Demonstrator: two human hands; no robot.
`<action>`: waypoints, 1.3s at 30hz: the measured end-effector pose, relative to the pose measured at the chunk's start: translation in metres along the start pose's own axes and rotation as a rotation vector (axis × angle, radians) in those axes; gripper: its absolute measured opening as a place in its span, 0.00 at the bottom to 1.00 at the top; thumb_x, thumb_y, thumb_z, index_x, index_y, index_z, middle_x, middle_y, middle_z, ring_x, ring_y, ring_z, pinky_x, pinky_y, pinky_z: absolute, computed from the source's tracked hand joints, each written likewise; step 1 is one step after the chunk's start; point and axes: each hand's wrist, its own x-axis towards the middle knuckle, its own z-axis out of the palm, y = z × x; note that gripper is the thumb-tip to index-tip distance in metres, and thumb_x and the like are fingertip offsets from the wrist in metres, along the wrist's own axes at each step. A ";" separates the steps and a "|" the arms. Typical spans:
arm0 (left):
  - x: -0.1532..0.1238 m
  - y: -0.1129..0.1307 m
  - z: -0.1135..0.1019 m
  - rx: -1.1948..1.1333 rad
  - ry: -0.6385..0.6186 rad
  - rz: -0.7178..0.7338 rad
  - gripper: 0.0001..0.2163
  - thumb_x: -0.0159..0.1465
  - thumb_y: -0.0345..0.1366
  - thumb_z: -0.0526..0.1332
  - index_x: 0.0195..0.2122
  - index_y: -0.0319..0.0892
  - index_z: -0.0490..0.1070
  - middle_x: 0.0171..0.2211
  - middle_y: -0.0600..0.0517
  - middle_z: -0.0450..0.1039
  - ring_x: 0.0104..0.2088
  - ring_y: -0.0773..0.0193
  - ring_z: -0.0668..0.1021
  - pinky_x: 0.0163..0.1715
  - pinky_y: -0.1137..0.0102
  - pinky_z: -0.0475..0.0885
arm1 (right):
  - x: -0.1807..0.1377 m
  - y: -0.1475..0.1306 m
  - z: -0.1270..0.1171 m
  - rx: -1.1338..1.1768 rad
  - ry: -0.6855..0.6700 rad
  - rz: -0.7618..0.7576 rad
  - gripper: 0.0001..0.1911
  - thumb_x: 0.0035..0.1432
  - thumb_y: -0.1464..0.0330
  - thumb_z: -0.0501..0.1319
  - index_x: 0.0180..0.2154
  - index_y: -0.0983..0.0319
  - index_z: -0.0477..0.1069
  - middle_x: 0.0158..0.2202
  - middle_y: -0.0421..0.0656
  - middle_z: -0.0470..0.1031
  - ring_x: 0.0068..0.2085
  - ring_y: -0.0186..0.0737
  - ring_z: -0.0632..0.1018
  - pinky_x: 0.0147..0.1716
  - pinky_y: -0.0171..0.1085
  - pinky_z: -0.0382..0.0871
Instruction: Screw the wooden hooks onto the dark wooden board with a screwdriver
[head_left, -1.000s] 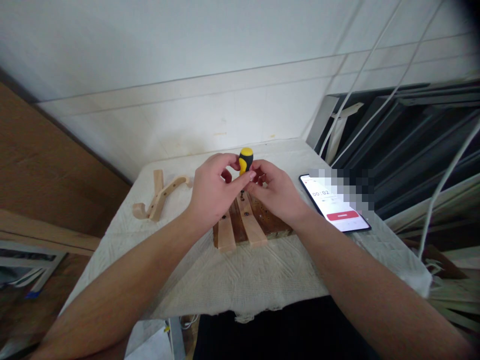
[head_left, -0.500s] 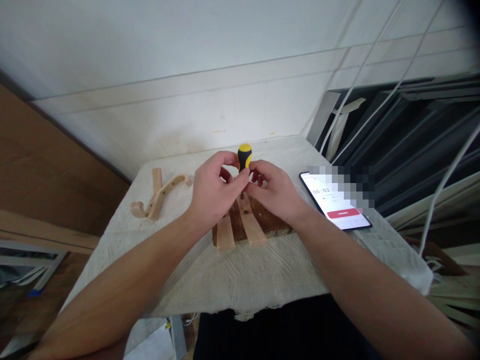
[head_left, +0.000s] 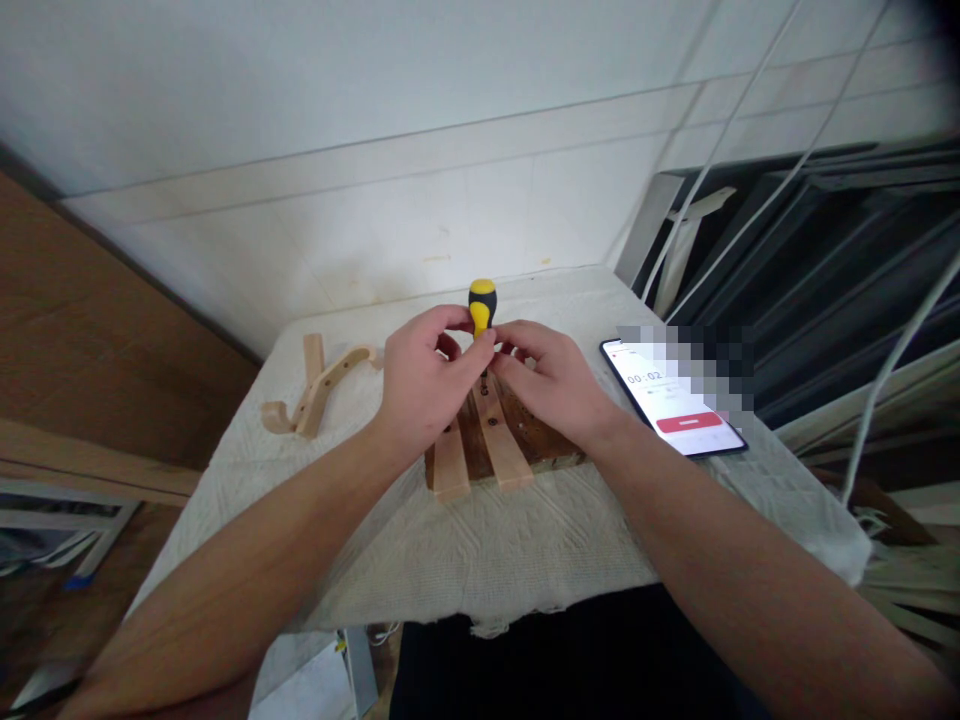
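Both my left hand (head_left: 431, 370) and my right hand (head_left: 551, 380) have their fingers closed around the handle of a yellow and black screwdriver (head_left: 482, 300). It stands nearly upright, its tip down at a screw (head_left: 484, 390) in a pale wooden strip (head_left: 506, 455). That strip lies across a dark brown wooden board (head_left: 551, 445). Left of it, a second pale wooden strip (head_left: 451, 470) with a screw lies on the same board. My fingers hide part of the handle and the far ends of the strips.
Two or so curved wooden hooks (head_left: 319, 390) with holes lie on the cloth-covered table (head_left: 480, 560) at the left. A phone (head_left: 686, 423) showing a timer rests at the right. White cables (head_left: 889, 370) hang at the right, before dark panels (head_left: 847, 250). A wall (head_left: 450, 220) borders the back.
The screwdriver handle has tilted and shifted slightly left between my fingers. My hands stay closed at the same place, and the strips and board have hardly moved.
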 end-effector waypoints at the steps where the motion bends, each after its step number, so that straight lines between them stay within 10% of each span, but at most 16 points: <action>1: 0.000 0.001 0.000 -0.006 -0.001 -0.006 0.06 0.57 0.35 0.62 0.34 0.42 0.75 0.32 0.53 0.78 0.24 0.70 0.73 0.24 0.73 0.68 | 0.000 0.000 0.000 0.004 -0.007 0.011 0.09 0.55 0.71 0.57 0.36 0.59 0.75 0.35 0.42 0.77 0.34 0.38 0.73 0.36 0.40 0.67; 12: -0.002 -0.002 0.003 -0.065 0.011 -0.020 0.08 0.56 0.29 0.58 0.36 0.41 0.74 0.34 0.53 0.78 0.29 0.68 0.76 0.29 0.73 0.71 | -0.001 0.002 0.004 0.093 0.088 0.135 0.20 0.52 0.67 0.61 0.49 0.61 0.69 0.41 0.44 0.75 0.34 0.37 0.73 0.34 0.40 0.69; 39: -0.005 0.000 0.002 0.071 0.070 0.040 0.04 0.60 0.37 0.62 0.35 0.44 0.74 0.33 0.54 0.76 0.29 0.67 0.73 0.28 0.70 0.68 | -0.003 -0.002 0.003 0.115 -0.002 0.068 0.08 0.57 0.69 0.57 0.38 0.59 0.71 0.35 0.40 0.75 0.33 0.36 0.74 0.33 0.38 0.68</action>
